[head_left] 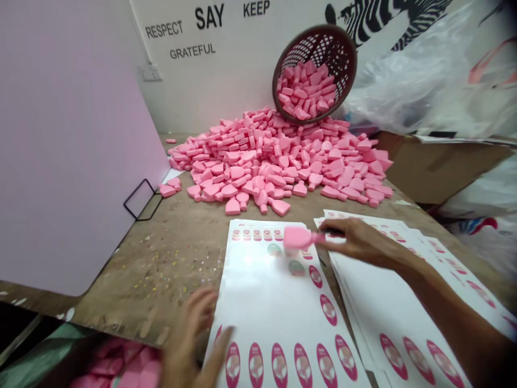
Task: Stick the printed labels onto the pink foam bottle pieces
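Observation:
My right hand [347, 237] pinches a flat pink bottle-shaped piece [298, 237] by its narrow end, over the upper right part of a sticker sheet [262, 302]. Something dark shows by these fingers; I cannot make out what it is. The white sheet has small labels along its top, oval pink stickers down its right side and bottom, and two pale green round marks near the top. Blurred by motion, my left hand [197, 339] is at the sheet's lower left edge, thumb and fingers apart and nothing in them.
A large heap of pink pieces [258, 161] lies at the back under a tipped brown basket [347, 70]. More sticker sheets [363, 291] lie to the right. A pale board [81, 134] stands left beside a black wire frame [139, 218]. Pink pieces [121, 366] sit below the table edge.

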Demonstrator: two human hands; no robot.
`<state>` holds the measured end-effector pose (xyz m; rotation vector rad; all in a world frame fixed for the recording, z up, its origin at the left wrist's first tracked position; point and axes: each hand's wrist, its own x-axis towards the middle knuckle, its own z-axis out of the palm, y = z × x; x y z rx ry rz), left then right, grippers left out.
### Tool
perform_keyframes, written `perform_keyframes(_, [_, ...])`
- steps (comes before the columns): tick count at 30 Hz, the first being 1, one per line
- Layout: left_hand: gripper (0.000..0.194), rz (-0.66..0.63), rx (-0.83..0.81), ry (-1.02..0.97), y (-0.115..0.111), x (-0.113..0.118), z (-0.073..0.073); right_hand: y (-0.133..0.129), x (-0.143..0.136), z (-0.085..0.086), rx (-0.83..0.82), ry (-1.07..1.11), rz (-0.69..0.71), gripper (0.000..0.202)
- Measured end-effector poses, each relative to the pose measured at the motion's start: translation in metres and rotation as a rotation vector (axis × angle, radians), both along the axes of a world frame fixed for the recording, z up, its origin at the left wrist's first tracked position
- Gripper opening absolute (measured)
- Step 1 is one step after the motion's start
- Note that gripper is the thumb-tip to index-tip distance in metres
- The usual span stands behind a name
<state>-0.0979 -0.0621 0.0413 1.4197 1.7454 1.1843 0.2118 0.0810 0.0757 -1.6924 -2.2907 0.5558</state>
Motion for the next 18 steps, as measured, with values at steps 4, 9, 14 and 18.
perform_keyframes(4, [0.051,-0.684,-0.516,-0.547,0.027,0.056,-0.014,-0.059,-0.014,0.005,-0.343,0.268,0.399,0.02])
perform_keyframes(9, [0.039,-0.664,-0.688,-0.913,0.023,0.076,-0.028,-0.067,-0.014,-0.031,-0.433,0.447,0.261,0.027])
perform_keyframes(14, [0.035,-0.292,-0.64,-0.938,0.032,0.081,-0.017,-0.039,-0.009,-0.072,-0.071,0.391,-0.077,0.028])
perform_keyframes(18, [0.032,-0.281,-0.444,-0.734,0.053,0.097,-0.018,-0.029,-0.01,-0.091,0.203,0.148,-0.117,0.02])
